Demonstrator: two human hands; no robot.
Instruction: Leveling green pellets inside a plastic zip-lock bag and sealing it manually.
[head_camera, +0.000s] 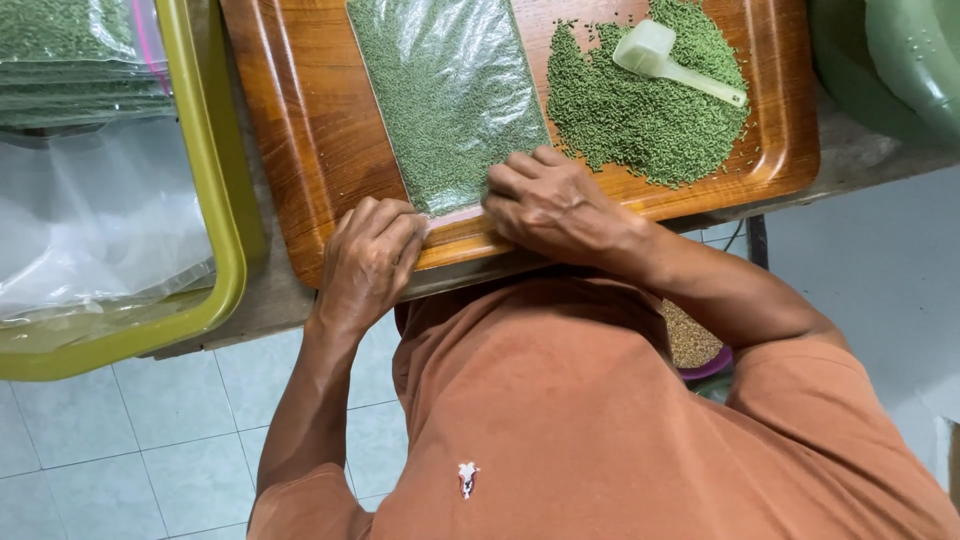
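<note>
From the head view, a clear bag of green pellets (447, 95) lies flat on the wooden tray (300, 120), near edge toward the person. Left hand (370, 262), fingers curled, pinches the bag's near left corner; right hand (548, 205) presses and grips the near right edge. Likely a soft, slippery film, the fill loose and shifting, moderately heavy, so the best hold looks to be along that empty near strip. Loose pellets (650, 110) and a pale scoop (665, 60) sit just beside it.

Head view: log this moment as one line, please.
left hand on tray edge | right hand pressing bag of green pellets | scoop on loose pile
</note>
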